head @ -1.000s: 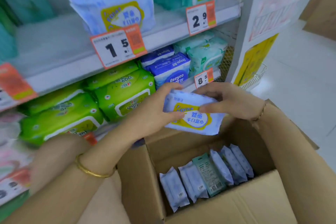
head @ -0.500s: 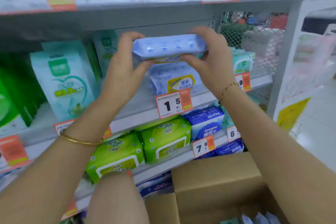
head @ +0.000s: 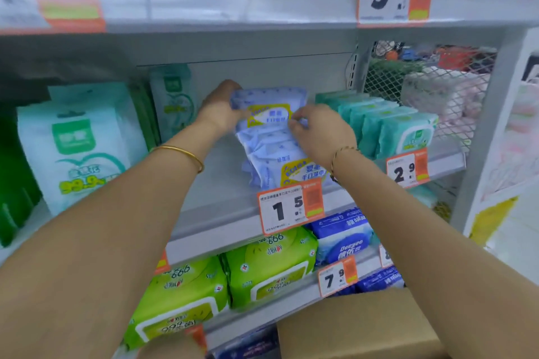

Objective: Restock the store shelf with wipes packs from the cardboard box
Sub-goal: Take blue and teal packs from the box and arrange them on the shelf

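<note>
The wipes pack [head: 269, 105], pale blue with a yellow label, stands upright at the back of the row on the middle shelf [head: 221, 183], at about twelve o'clock from the price tag marked 1.5 [head: 290, 208]. The left hand [head: 220, 109] wraps its left edge, fingers curled behind and thumb in front, so it is closed on the pack; the right hand [head: 319, 131] pinches lightly at the front right of the label with bent fingertips. It looks soft and light, a pliant film pouch that dents under the fingers and may slide on its neighbours (the film seems slick), so holding it by the two short edges seems the safest way. In front of it leans one row of matching blue packs [head: 280, 154]; I count about four, though the overlaps blur the edges. At three o'clock stand teal packs [head: 390, 128], roughly five. Below, at six o'clock, sit two green packs [head: 221, 288], and a corner of the cardboard box [head: 358, 329] shows at five o'clock.
</note>
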Demonstrator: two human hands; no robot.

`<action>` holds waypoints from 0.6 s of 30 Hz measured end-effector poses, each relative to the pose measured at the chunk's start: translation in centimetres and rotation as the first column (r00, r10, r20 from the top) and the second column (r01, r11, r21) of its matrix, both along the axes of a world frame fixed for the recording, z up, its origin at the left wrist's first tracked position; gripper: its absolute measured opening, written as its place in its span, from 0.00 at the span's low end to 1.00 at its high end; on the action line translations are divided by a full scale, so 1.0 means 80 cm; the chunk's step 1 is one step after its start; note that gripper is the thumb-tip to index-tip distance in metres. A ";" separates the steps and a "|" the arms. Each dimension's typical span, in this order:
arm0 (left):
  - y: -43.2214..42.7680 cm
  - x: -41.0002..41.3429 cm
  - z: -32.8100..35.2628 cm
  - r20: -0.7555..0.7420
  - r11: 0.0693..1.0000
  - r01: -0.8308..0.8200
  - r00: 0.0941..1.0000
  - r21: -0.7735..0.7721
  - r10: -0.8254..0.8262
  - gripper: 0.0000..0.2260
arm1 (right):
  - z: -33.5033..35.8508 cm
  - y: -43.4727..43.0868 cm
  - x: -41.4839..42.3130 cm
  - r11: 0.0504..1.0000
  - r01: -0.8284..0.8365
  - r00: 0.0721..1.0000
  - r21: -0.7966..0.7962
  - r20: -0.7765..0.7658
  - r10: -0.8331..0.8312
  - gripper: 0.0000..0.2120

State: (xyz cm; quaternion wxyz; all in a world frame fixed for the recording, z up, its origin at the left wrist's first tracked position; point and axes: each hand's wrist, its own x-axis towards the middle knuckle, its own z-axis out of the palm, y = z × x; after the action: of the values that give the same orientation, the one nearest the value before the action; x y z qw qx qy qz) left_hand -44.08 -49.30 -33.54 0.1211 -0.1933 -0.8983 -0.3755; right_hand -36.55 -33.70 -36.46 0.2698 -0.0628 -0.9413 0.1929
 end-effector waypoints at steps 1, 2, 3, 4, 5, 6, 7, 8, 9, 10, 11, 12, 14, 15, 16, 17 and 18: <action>0.001 0.006 0.000 0.062 0.998 0.037 0.998 -0.045 -0.034 0.21 | -0.003 -0.001 0.001 0.999 0.027 1.000 0.017 0.008 -0.027 0.13; 0.002 0.008 -0.003 0.137 0.996 0.077 0.988 -0.051 -0.069 0.15 | -0.005 -0.001 0.002 0.999 0.042 0.999 0.029 -0.004 -0.042 0.13; 0.001 0.009 -0.006 0.221 0.994 0.108 0.970 -0.015 -0.102 0.09 | -0.004 -0.001 0.002 0.998 0.046 0.999 0.039 -0.019 -0.045 0.12; 0.000 0.008 -0.010 0.281 0.992 0.123 0.951 0.032 -0.127 0.08 | -0.004 -0.001 0.002 0.998 0.046 0.999 0.049 -0.027 -0.045 0.12; -0.003 0.007 -0.014 0.324 0.989 0.134 0.935 0.061 -0.146 0.08 | -0.003 -0.001 0.002 0.997 0.046 0.999 0.055 -0.028 -0.044 0.12; -0.006 0.004 -0.017 0.364 0.987 0.139 0.918 0.080 -0.159 0.07 | -0.003 -0.001 0.002 0.997 0.046 0.999 0.057 -0.024 -0.045 0.12; -0.009 0.003 -0.019 0.414 0.984 0.144 0.893 0.105 -0.175 0.04 | -0.003 -0.001 0.002 0.997 0.049 0.999 0.060 -0.016 -0.048 0.12; -0.011 0.003 -0.020 0.463 0.981 0.149 0.866 0.121 -0.189 0.01 | -0.003 -0.002 0.002 0.996 0.054 0.999 0.066 -0.011 -0.053 0.13; -0.014 0.001 -0.021 0.499 0.981 0.143 0.845 0.132 -0.191 0.03 | -0.003 -0.002 0.003 0.996 0.060 0.998 0.073 -0.006 -0.059 0.13; -0.016 0.001 -0.021 0.526 0.982 0.130 0.830 0.139 -0.184 0.05 | -0.003 -0.003 0.003 0.995 0.063 0.998 0.076 0.000 -0.063 0.13; -0.017 0.002 -0.020 0.542 0.982 0.113 0.821 0.151 -0.178 0.07 | -0.002 -0.004 0.003 0.995 0.064 0.998 0.076 0.002 -0.064 0.13; -0.018 0.004 -0.018 0.546 0.984 0.086 0.823 0.155 -0.158 0.09 | -0.002 -0.005 0.005 0.995 0.064 0.998 0.073 -0.002 -0.064 0.13; -0.013 0.014 -0.012 0.515 0.985 0.025 0.850 0.170 -0.111 0.12 | 0.000 -0.004 0.012 0.997 0.064 0.997 0.047 -0.040 -0.063 0.14; -0.008 0.019 -0.010 0.460 0.986 -0.005 0.885 0.165 -0.073 0.14 | 0.000 -0.002 0.019 0.998 0.065 0.995 0.021 -0.084 -0.063 0.14; -0.004 0.029 -0.007 0.363 0.990 -0.043 0.932 0.135 -0.009 0.18 | 0.000 0.003 0.028 0.998 0.064 0.987 -0.006 -0.145 -0.065 0.15; -0.001 0.044 -0.006 0.222 0.989 -0.099 0.972 0.113 0.072 0.20 | -0.003 0.010 0.041 0.997 0.062 0.974 -0.037 -0.217 -0.068 0.15; 0.003 0.066 -0.007 0.056 0.982 -0.128 0.991 0.139 0.121 0.20 | -0.009 0.018 0.057 0.996 0.053 0.953 -0.070 -0.296 -0.071 0.15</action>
State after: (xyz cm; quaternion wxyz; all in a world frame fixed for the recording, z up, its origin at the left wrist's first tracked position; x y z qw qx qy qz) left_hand -38.82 -49.04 -34.10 0.1367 -0.1188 -0.8822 -0.4346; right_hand -31.96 -32.24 -37.15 0.4124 -0.0708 -0.8811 0.2202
